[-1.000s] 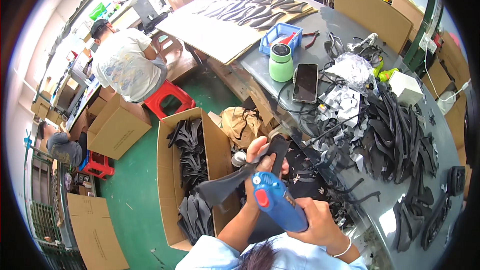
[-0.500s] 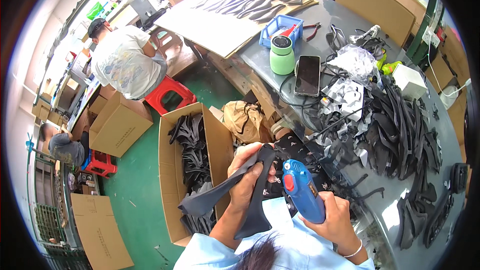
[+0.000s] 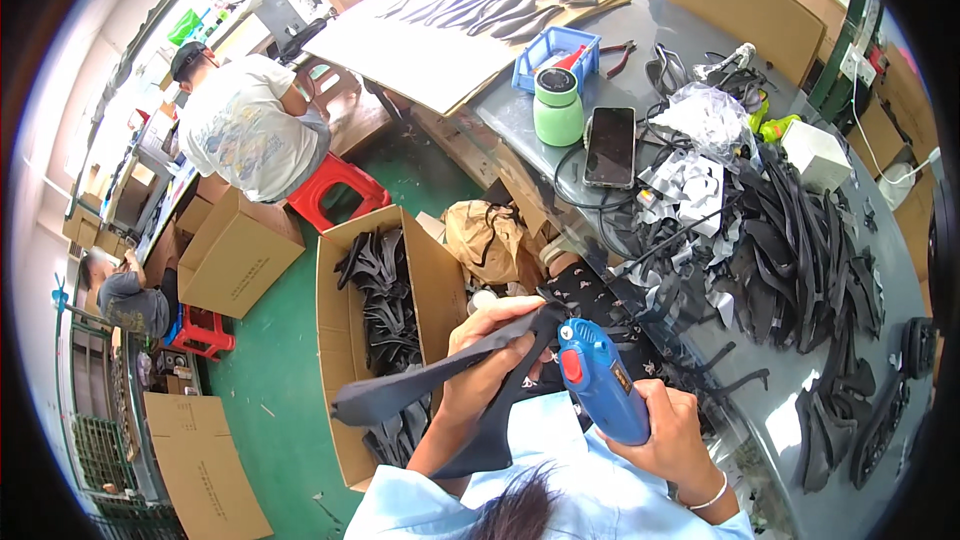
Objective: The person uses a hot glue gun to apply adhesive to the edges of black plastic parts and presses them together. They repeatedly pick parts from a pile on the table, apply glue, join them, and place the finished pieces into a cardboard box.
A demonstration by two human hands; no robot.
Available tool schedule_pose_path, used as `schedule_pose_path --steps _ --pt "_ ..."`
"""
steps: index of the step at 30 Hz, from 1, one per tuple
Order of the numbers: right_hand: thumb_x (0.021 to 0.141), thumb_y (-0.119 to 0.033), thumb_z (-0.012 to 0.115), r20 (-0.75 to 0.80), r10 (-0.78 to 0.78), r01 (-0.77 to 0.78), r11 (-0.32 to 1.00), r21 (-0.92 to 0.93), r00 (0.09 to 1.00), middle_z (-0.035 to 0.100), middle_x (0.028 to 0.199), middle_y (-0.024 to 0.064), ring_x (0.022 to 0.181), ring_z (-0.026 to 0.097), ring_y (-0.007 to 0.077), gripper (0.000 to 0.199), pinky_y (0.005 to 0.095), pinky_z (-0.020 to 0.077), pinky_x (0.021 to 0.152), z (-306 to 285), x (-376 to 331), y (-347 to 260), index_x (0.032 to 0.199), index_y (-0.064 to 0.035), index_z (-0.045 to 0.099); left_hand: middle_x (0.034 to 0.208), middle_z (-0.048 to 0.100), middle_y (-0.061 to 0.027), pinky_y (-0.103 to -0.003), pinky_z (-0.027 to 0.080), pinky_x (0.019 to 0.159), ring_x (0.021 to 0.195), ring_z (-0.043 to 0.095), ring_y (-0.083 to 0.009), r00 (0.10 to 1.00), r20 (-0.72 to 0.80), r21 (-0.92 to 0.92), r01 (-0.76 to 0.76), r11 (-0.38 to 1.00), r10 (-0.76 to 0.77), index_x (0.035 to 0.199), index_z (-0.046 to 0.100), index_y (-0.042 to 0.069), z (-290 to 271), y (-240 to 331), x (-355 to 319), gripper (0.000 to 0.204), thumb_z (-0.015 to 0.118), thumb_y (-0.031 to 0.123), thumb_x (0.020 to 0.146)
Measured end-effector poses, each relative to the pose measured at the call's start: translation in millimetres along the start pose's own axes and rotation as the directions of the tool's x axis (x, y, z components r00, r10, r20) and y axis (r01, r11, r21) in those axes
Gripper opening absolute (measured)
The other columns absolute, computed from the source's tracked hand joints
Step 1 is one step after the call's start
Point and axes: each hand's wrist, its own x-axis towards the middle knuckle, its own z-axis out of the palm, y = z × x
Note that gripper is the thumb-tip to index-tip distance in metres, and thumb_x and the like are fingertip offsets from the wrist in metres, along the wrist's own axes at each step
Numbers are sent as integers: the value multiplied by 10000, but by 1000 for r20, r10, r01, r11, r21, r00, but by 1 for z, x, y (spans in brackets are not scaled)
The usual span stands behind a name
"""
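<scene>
Counter (image 3: 560, 130): grey, far and right, strewn with black strips and silver scraps.
Carton (image 3: 345, 270): open, on the green floor at left, part-filled with black pieces.
Black strip (image 3: 440, 385): long, curved, held near centre over the carton's right edge; a second ago it sat further right, in front of the gun's nozzle. Its left tip now hangs lower, toward the carton.
Glue gun (image 3: 600, 390): blue with a red trigger, nozzle now touching the strip's right end; judged as gluing under way.
Left hand (image 3: 490, 335): grip pinching the strip.
Right hand (image 3: 665, 430): grip closed round the gun handle.
Phone (image 3: 610, 145), green cup (image 3: 558, 105): far on the counter.
</scene>
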Motion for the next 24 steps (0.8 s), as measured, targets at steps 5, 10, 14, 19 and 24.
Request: schedule_pose_path --steps 5,10,14,19,24 --pt "626 -158 782 5 16 -16 1000 22 1000 581 638 112 556 605 280 449 357 483 516 -1 1 2 946 -10 505 820 616 -103 -206 469 544 686 606 -121 975 56 142 205 968 -215 1173 556 -14 -4 16 5 340 546 28 835" --pt "617 -161 780 18 60 -59 998 -32 998 587 647 117 557 605 283 449 361 483 517 0 -10 15 945 -12 512 772 600 -61 -200 410 496 649 568 -91 885 188 31 428 903 -426 1192 556 2 -32 31 18 366 522 83 837" --pt "602 -153 774 76 15 -10 997 -72 997 591 650 114 558 603 280 474 363 484 533 1 -13 17 971 1 520 806 605 -109 -202 379 435 606 557 -104 833 158 171 505 846 -530 1176 532 -62 -34 46 22 392 548 105 822" --pt "594 -136 766 126 -23 36 994 -99 992 592 647 107 548 596 267 475 351 471 531 4 -14 17 972 18 522 845 619 -93 -210 411 483 638 574 -104 775 127 303 564 768 -619 1132 581 -35 -32 52 26 336 571 81 817" --pt "604 -136 767 160 -43 66 988 -142 986 581 628 86 516 581 248 465 329 430 502 6 -13 13 960 23 514 951 641 -68 -229 473 586 670 592 -122 779 170 430 493 757 -604 1103 609 -22 -25 56 31 305 585 59 811"
